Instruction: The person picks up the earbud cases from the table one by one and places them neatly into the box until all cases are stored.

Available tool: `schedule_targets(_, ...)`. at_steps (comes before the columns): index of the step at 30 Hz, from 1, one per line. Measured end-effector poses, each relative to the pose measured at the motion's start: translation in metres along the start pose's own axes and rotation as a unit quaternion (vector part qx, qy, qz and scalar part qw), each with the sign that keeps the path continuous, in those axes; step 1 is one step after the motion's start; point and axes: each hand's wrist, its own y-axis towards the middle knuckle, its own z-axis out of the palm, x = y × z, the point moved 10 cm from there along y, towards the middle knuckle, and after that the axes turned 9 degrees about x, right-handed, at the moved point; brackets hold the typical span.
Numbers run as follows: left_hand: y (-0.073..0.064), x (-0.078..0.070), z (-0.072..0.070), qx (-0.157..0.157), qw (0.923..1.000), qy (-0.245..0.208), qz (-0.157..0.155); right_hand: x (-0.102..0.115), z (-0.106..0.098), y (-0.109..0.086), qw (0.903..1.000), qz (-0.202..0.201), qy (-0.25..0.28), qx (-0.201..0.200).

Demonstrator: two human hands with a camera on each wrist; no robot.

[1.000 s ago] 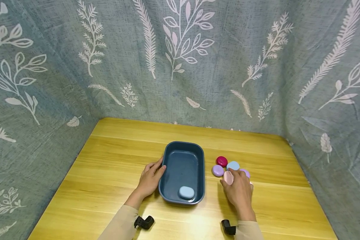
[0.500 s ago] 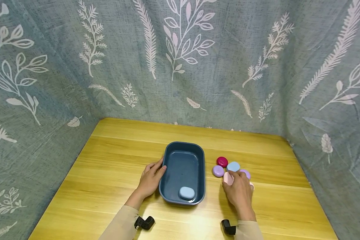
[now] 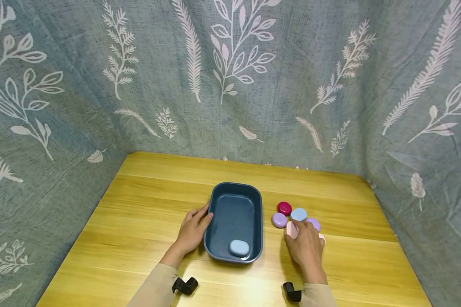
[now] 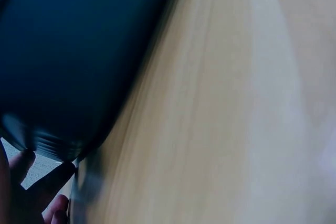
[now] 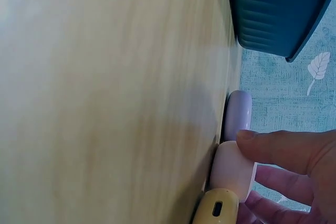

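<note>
A dark blue rectangular bin [image 3: 233,213] stands on the table with one pale blue rounded piece [image 3: 239,247] lying inside at its near end. My left hand [image 3: 192,228] holds the bin's left wall, thumb at the rim and fingers along the outside. To the right of the bin, my right hand [image 3: 304,244] pinches a pale pink rounded piece [image 5: 231,169] between thumb and fingers, at table height. Around that hand lie a crimson piece [image 3: 284,208], a lilac piece [image 3: 279,220], a light blue piece [image 3: 299,214] and a second lilac piece [image 3: 313,224].
A whitish piece [image 3: 322,239] shows partly beside the right hand. In the right wrist view, a yellow piece [image 5: 216,207] with a dark slot sits against the pink one. Patterned cloth [image 3: 230,128] hangs around the back and sides of the wooden table [image 3: 150,192].
My right hand has shifted slightly rightward over the cluster, with its fingers still at the pale pink piece. The left hand and the bin have stayed in place.
</note>
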Motion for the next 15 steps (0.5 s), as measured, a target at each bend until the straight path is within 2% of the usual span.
schedule_targets(15,0.0000,0.0001,0.0004,0.006,1.0000,0.001,0.000,0.0022,-0.0077,-0.0053,0.9999,0.001,0.016,0.000)
